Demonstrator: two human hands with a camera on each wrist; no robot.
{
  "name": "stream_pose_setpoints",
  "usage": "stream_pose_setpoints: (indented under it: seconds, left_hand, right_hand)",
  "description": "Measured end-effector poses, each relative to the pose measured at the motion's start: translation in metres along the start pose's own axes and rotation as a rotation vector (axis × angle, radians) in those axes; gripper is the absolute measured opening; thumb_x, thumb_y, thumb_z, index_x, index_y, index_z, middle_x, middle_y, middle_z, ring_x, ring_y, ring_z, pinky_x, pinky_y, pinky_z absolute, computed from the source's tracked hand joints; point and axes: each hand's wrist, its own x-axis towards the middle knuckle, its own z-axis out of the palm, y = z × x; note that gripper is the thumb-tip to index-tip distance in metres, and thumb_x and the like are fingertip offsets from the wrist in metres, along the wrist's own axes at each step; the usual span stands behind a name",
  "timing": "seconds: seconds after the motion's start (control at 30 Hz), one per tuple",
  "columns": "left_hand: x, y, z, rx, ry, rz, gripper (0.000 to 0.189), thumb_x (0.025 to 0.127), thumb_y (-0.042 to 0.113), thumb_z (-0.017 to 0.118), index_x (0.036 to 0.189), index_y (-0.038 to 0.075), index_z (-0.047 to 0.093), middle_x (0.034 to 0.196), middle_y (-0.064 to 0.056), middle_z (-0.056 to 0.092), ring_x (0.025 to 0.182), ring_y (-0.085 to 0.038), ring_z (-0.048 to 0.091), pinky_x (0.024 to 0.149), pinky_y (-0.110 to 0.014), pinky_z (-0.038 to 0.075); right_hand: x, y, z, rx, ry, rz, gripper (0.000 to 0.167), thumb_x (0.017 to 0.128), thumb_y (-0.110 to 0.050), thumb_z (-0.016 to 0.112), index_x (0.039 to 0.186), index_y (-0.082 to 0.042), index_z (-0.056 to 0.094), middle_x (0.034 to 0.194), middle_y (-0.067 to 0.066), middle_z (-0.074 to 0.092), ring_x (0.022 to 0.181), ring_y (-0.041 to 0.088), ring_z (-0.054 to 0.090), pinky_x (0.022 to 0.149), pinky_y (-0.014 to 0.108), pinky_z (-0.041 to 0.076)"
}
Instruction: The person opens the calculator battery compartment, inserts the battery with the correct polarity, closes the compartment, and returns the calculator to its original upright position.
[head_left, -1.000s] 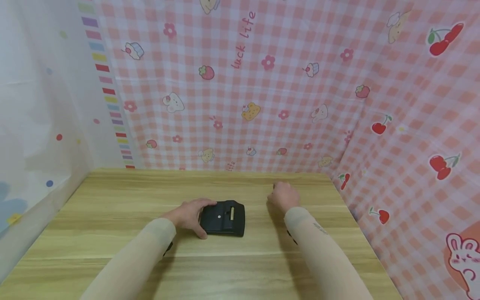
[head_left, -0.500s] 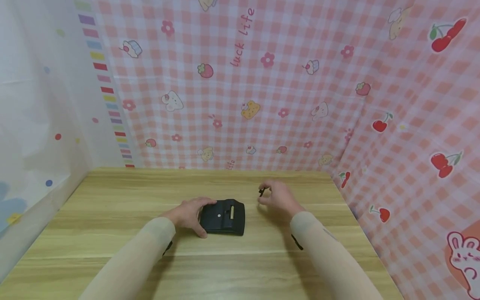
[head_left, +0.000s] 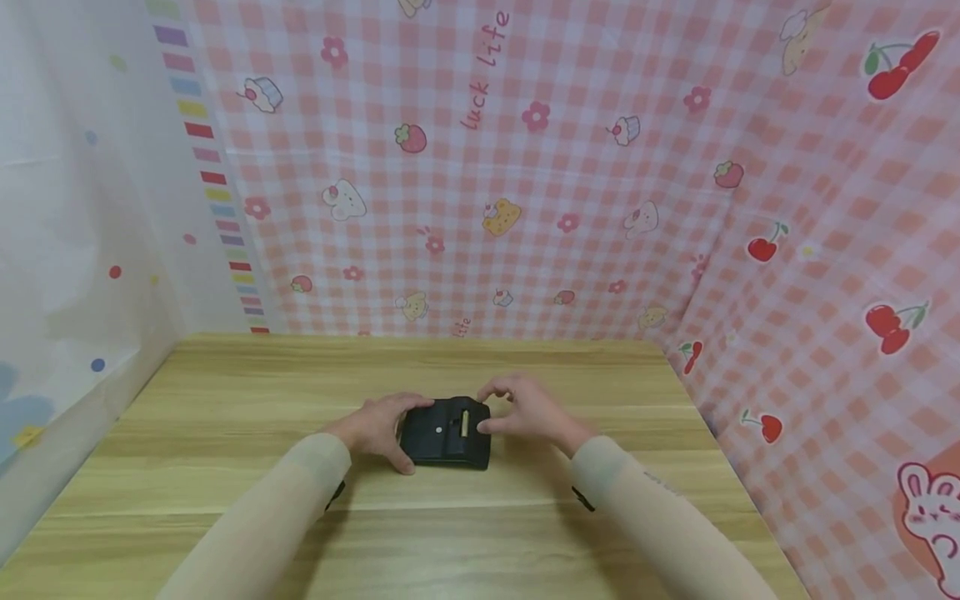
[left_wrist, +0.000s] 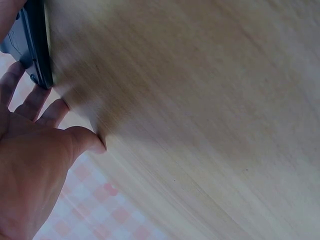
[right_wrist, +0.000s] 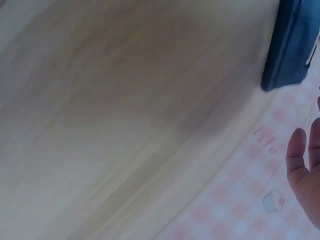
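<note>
A flat black device [head_left: 427,442] lies on the wooden table in the head view, with a small white dot on its upper face. In its recessed slot sits a gold-coloured battery [head_left: 464,423]. My left hand [head_left: 375,429] grips the device's left end, thumb at the near edge and fingers at the far edge. At the right end is my right hand [head_left: 528,412], thumb and index finger bent toward the slot. The small black piece it pinches is hard to make out against the black device. In the right wrist view, the device [right_wrist: 290,50] shows at the upper right.
The wooden table [head_left: 262,392] runs back to a pink checked cloth [head_left: 450,183] hung behind it. The same cloth hangs along the right side. A white cloth [head_left: 67,208] with coloured dots covers the left side.
My right hand has come from the right of the device over to its right end, carrying the small black piece. My left hand and the device have stayed in place.
</note>
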Motion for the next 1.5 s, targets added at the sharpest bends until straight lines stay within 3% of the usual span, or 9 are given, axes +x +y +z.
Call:
stream_pose_setpoints:
  seconds: [0.3,0.7,0.97,1.23,1.5]
  left_hand:
    - [0.000,0.001,0.000,0.005,-0.003,-0.006,0.112,0.065,0.028,0.105,0.160,0.020,0.049,0.169,-0.010,0.044,0.156,-0.037,0.041,0.128,-0.072,0.018]
    - [-0.001,0.001,-0.001,-0.008,-0.003,-0.009,0.111,0.064,0.027,0.105,0.160,0.020,0.049,0.170,-0.010,0.043,0.156,-0.037,0.040,0.129,-0.070,0.019]
    - [-0.001,0.000,-0.001,-0.010,-0.006,0.003,0.112,0.065,0.027,0.105,0.160,0.019,0.049,0.169,-0.010,0.044,0.156,-0.038,0.040,0.128,-0.072,0.016]
    - [0.000,-0.002,0.000,0.003,-0.009,0.009,0.112,0.065,0.029,0.105,0.161,0.019,0.048,0.170,-0.011,0.042,0.158,-0.038,0.038,0.128,-0.073,0.016]
    - [-0.001,-0.002,0.000,-0.008,-0.012,0.007,0.112,0.066,0.029,0.105,0.161,0.020,0.047,0.171,-0.010,0.041,0.158,-0.037,0.038,0.128,-0.074,0.015]
  right_hand:
    - [0.003,-0.008,0.015,-0.026,-0.014,-0.036,0.035,0.087,-0.030,0.090,0.117,-0.020,0.076,0.128,0.002,0.075,0.122,0.026,0.062,0.106,0.051,0.055]
    - [0.003,-0.012,0.019,-0.068,-0.027,-0.029,0.033,0.086,-0.026,0.090,0.115,-0.019,0.077,0.123,0.004,0.074,0.116,0.036,0.061,0.099,0.049,0.053]
    - [0.005,-0.016,0.017,-0.121,-0.039,-0.040,0.032,0.086,-0.027,0.090,0.115,-0.018,0.079,0.118,0.001,0.076,0.109,0.032,0.063,0.099,0.045,0.054]
    - [0.007,-0.021,0.015,-0.207,-0.061,-0.062,0.033,0.087,-0.030,0.090,0.116,-0.020,0.080,0.115,-0.004,0.079,0.097,0.020,0.063,0.099,0.040,0.056]
    - [0.010,-0.024,0.016,-0.350,-0.086,-0.142,0.036,0.092,-0.036,0.086,0.124,-0.021,0.079,0.131,0.001,0.077,0.126,0.025,0.067,0.113,0.046,0.053]
